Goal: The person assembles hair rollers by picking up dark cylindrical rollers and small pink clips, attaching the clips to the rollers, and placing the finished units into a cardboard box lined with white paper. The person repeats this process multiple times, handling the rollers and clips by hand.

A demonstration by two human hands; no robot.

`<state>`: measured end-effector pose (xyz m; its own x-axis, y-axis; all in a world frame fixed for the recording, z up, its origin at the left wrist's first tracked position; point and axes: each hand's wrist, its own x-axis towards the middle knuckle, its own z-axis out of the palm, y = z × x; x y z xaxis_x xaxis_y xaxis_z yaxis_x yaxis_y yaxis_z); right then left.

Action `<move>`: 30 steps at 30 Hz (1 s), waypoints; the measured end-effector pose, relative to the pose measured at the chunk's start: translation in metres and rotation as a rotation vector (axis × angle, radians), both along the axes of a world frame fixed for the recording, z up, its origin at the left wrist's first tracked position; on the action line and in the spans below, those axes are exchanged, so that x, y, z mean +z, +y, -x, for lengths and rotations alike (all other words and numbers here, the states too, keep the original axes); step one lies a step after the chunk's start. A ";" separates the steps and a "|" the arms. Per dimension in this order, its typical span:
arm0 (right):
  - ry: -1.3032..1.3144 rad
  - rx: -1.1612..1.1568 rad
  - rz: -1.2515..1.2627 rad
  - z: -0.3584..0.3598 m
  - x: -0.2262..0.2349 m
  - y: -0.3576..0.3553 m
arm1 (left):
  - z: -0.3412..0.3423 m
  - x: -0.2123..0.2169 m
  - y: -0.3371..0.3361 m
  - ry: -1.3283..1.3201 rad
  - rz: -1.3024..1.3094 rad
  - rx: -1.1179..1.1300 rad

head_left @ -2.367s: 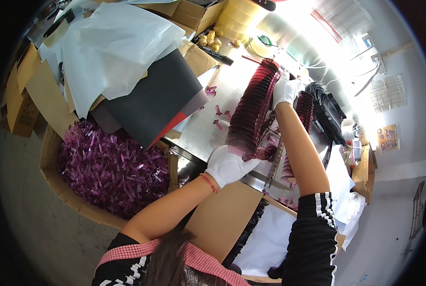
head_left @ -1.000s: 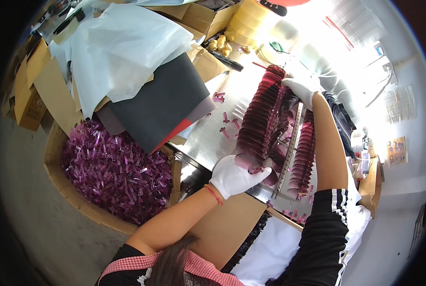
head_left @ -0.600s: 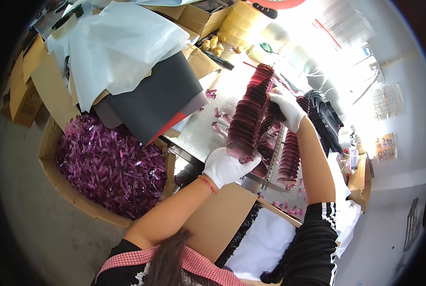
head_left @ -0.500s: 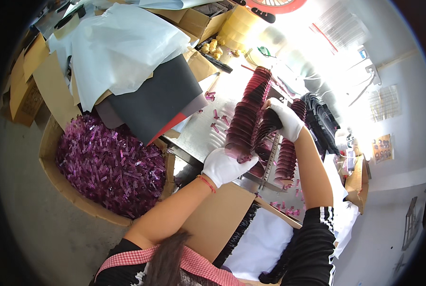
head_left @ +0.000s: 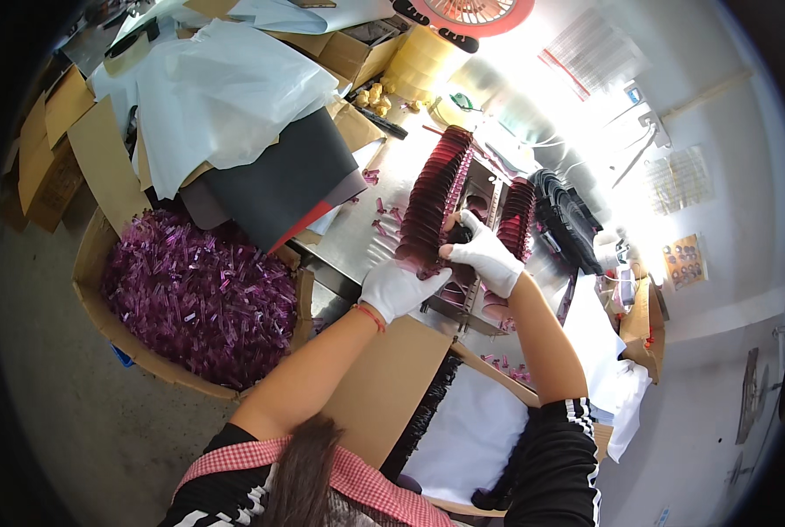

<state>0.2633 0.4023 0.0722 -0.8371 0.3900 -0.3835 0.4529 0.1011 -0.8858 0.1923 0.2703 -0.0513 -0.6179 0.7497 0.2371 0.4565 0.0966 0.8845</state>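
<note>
A long row of dark red, translucent round lenses (head_left: 432,198) stands tilted over the metal worktop. My left hand (head_left: 399,290), in a white glove with bare fingertips, is closed around its near end, thumb along the side. My right hand (head_left: 489,256), gloved alike, is beside the row's right flank. Its thumb and fingers are apart in a curve; a dark patch between them is unclear. Behind this hand is a second row of red lenses (head_left: 517,211), partly hidden by it. A metal rack (head_left: 491,206) runs between the two rows.
At left, a carton (head_left: 300,307) holds many purple plastic bits (head_left: 195,303). Dark sheets (head_left: 278,180) overhang it. Small purple pieces (head_left: 382,211) dot the worktop (head_left: 370,241). Black curved parts (head_left: 564,220) stand at right. A lined box (head_left: 467,430) is near me, a fan (head_left: 476,10) far off.
My right hand has come down and left, closer to my left hand, and the fan of dark lenses it held no longer shows. My left hand stays at the row's near end.
</note>
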 end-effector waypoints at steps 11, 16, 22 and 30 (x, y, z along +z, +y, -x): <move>0.279 -0.600 0.244 -0.041 0.021 -0.051 | -0.009 0.041 -0.034 -0.291 0.325 -0.005; 0.141 -0.160 -0.452 -0.049 0.038 -0.116 | -0.056 0.093 -0.079 -1.225 -0.648 -0.183; 0.063 0.153 -0.590 -0.059 0.025 -0.133 | -0.062 0.089 -0.095 -1.838 -0.621 -0.350; -0.261 0.363 -1.440 -0.073 -0.003 -0.066 | -0.053 0.056 -0.109 -1.859 -0.388 -0.138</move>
